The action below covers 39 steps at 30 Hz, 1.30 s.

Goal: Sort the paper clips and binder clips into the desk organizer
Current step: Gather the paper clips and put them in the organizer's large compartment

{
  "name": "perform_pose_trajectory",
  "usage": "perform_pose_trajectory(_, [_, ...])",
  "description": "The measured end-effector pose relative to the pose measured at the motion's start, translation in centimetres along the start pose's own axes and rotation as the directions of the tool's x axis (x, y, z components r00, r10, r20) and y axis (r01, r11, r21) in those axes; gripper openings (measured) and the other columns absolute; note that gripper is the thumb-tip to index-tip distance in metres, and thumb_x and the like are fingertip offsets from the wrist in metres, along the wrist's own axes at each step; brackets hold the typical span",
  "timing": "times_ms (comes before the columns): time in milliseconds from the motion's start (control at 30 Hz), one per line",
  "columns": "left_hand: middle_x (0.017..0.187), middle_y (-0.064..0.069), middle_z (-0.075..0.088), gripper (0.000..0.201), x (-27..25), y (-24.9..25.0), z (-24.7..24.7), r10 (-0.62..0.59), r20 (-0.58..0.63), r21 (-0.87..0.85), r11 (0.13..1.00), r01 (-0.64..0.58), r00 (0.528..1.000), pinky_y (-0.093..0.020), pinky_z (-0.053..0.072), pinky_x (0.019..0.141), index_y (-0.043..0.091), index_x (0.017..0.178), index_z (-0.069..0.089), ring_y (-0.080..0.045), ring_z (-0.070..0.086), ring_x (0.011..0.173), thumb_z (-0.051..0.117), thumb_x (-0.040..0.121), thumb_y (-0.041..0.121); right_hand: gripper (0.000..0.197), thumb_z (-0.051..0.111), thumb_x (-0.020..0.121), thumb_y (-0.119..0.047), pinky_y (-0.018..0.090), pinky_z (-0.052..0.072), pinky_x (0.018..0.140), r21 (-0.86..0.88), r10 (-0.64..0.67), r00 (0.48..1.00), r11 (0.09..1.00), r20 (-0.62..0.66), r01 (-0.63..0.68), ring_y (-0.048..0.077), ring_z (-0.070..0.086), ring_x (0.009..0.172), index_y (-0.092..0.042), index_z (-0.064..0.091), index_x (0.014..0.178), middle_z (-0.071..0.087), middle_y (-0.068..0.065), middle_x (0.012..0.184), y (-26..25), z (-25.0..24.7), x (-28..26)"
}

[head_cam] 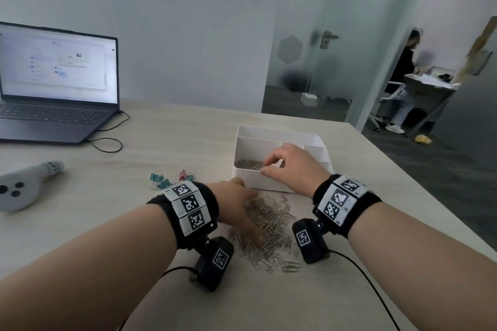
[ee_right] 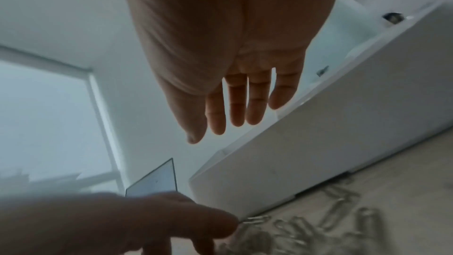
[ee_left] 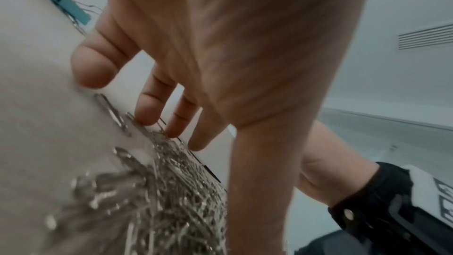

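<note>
Tabletop paper clips (head_cam: 269,226) seemingly beneath left hand (head_cam: 236,204).

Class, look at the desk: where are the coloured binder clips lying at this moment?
In the head view, the binder clips lie on the table, left of the white organizer and just beyond the left hand.

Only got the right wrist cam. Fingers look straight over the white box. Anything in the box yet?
Observer: Yes. The head view shows paper clips in the near left compartment of the desk organizer, just under the right hand.
Operator: Binder clips?
Observer: The binder clips lie on the table, left of the organizer. None show in the compartments in view.
Operator: Left hand?
Observer: The left hand touches the loose pile with spread fingers and pinches nothing.
</note>
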State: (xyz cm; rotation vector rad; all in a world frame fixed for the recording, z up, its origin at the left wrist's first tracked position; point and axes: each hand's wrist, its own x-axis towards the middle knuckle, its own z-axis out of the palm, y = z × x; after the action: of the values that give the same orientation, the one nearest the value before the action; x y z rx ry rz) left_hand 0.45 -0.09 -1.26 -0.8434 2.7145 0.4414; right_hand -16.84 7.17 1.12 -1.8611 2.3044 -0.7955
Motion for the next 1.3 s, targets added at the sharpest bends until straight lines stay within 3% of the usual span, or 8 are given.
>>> perform_pose_trajectory(100, [0.129, 0.003, 0.04, 0.099, -0.4, 1.1, 0.0, 0.016, -0.012, 0.028, 0.999, -0.016, 1.0, -0.038, 0.048, 0.096, 0.038, 0.141, 0.04, -0.023, 0.053, 0.113, 0.078, 0.055, 0.071, 0.035, 0.073, 0.078, -0.058, 0.036, 0.054, 0.086, -0.106, -0.012, 0.972, 0.994, 0.234, 0.038, 0.009, 0.061, 0.089, -0.028, 0.072, 0.096, 0.064, -0.008, 0.099, -0.2, -0.8, -2.2])
perform_pose_trajectory(200, [0.127, 0.002, 0.047, 0.083, -0.7, 1.7, -0.1, 0.019, -0.042, 0.036, 0.999, -0.018, 0.999, -0.035, 0.049, 0.094, 0.038, 0.136, 0.048, -0.022, 0.056, 0.108, 0.078, 0.063, 0.062, 0.07, 0.07, 0.075, -0.068, 0.035, 0.049, 0.096, -0.216, 0.103, 0.858, 0.976, 0.503, 0.009, 0.013, 0.058, 0.109, -0.032, 0.058, 0.134, 0.06, -0.004, 0.126, 0.1, -0.9, -4.1])
perform_pose_trajectory(333, [0.12, 0.005, 0.061, 0.062, -0.8, 2.0, -0.2, 0.023, -0.072, 0.014, 1.0, -0.023, 0.997, -0.022, 0.047, 0.067, 0.033, 0.128, 0.057, -0.008, 0.055, 0.078, 0.077, 0.072, 0.049, 0.097, 0.074, 0.069, -0.069, 0.038, 0.042, 0.106, -0.292, 0.131, 0.805, 0.955, 0.578, 0.054, 0.021, 0.048, 0.126, -0.032, 0.037, 0.15, 0.043, -0.002, 0.14, 0.2, -0.7, -5.6])
perform_pose_trajectory(433, [0.114, 0.004, 0.064, 0.047, -1.0, 2.3, -0.3, 0.032, -0.059, 0.008, 0.999, -0.032, 0.998, -0.012, 0.035, 0.043, 0.028, 0.125, 0.059, 0.002, 0.047, 0.057, 0.073, 0.08, 0.037, 0.09, 0.08, 0.067, -0.061, 0.033, 0.045, 0.1, -0.29, 0.086, 0.81, 0.951, 0.58, 0.108, 0.018, 0.052, 0.119, -0.031, 0.044, 0.144, 0.047, -0.004, 0.134, -0.3, -0.5, -6.2])
perform_pose_trajectory(600, [0.101, 0.005, 0.065, 0.037, -0.7, 2.3, 0.0, 0.039, -0.092, -0.058, 0.997, -0.045, 0.995, -0.02, 0.049, 0.056, 0.027, 0.115, 0.066, -0.015, 0.064, 0.081, 0.073, 0.079, 0.029, 0.059, 0.08, 0.073, -0.044, 0.029, 0.049, 0.075, -0.275, 0.061, 0.849, 0.956, 0.525, 0.102, 0.017, 0.06, 0.094, -0.03, 0.057, 0.125, 0.061, -0.006, 0.11, -0.7, 0.5, -6.2])
perform_pose_trajectory(700, [0.093, 0.005, 0.07, 0.024, -0.7, 2.0, 0.2, 0.024, -0.103, -0.127, 0.991, -0.037, 0.994, -0.028, 0.059, 0.059, 0.026, 0.103, 0.071, -0.019, 0.071, 0.073, 0.071, 0.079, 0.023, 0.046, 0.074, 0.08, -0.03, 0.023, 0.044, 0.061, -0.242, 0.079, 0.855, 0.969, 0.513, 0.056, 0.015, 0.059, 0.082, -0.028, 0.06, 0.124, 0.061, -0.007, 0.101, -0.5, 0.3, -6.1])
perform_pose_trajectory(867, [0.087, 0.0, 0.075, 0.017, -0.4, 1.0, 0.5, 0.026, -0.139, -0.236, 0.97, -0.059, 0.99, -0.03, 0.061, 0.057, 0.023, 0.096, 0.073, -0.017, 0.071, 0.059, 0.07, 0.08, 0.018, 0.028, 0.069, 0.082, -0.016, 0.028, 0.057, 0.063, -0.075, 0.112, 0.871, 0.993, 0.479, -0.086, 0.019, 0.067, 0.069, -0.028, 0.063, 0.107, 0.065, -0.004, 0.092, 0.8, 1.0, -5.8])
perform_pose_trajectory(1300, [0.078, 0.006, 0.071, 0.01, 1.4, -0.8, -1.8, 0.06, -0.391, -0.534, 0.798, -0.28, 0.918, -0.028, 0.059, 0.055, 0.02, 0.09, 0.072, -0.009, 0.068, 0.068, 0.073, 0.083, 0.013, 0.019, 0.071, 0.084, -0.003, 0.029, 0.053, 0.052, 0.42, 0.166, 0.915, 0.849, 0.367, -0.322, 0.021, 0.061, 0.056, -0.021, 0.066, 0.087, 0.067, 0.01, 0.074, 2.5, 2.0, -4.7])
